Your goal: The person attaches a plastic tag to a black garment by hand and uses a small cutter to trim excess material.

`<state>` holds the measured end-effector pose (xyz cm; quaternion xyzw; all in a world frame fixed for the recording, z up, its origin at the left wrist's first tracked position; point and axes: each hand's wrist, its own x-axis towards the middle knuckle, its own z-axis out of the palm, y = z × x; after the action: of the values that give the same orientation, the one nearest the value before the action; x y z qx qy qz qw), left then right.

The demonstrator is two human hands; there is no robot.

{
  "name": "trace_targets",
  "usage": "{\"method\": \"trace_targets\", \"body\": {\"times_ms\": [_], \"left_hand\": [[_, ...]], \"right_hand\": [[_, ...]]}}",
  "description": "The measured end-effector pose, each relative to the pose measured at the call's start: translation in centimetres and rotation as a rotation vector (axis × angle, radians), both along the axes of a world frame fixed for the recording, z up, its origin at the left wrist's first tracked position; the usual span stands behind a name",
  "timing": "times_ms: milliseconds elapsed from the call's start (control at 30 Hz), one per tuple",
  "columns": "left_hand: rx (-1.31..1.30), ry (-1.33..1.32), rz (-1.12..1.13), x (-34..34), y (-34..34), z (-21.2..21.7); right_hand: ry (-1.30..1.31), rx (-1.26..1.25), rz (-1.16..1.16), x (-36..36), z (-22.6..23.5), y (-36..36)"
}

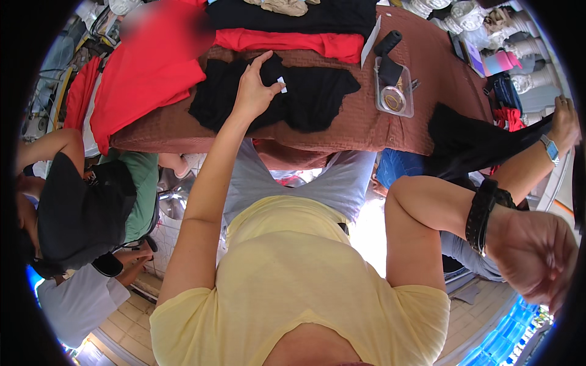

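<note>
My left hand [253, 91] rests on the black garment [305, 97] spread on the brown table [366, 125], fingers loosely open, thumb beside its small white tag [282, 84]. My right hand [540, 253], raised near my head, curls loosely, holding nothing. Clear tray [394, 91] sits nearby

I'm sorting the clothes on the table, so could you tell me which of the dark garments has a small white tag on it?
The black garment under the left hand, spread on the brown tablecloth; a white tag sits beside the fingers. The black piece along the table's far edge shows none.
</note>
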<state>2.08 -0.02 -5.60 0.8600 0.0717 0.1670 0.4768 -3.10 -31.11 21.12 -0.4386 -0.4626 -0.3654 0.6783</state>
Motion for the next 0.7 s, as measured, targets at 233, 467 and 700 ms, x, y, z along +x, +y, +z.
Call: {"method": "trace_targets", "body": {"times_ms": [233,467,700], "left_hand": [[-0.483,-0.043,-0.224,-1.0,-1.0,2.9],[-0.654,-0.074,-0.297,-2.8,-1.7,6.0],[-0.704,-0.025,-0.309,-3.0,-1.4,6.3]], "right_hand": [[0.326,-0.361,-0.059,-0.4,-3.8,3.8],[0.573,-0.701,-0.105,5.3,-19.4,9.1],[0.528,-0.767,-0.161,5.4,-19.8,10.1]]}}
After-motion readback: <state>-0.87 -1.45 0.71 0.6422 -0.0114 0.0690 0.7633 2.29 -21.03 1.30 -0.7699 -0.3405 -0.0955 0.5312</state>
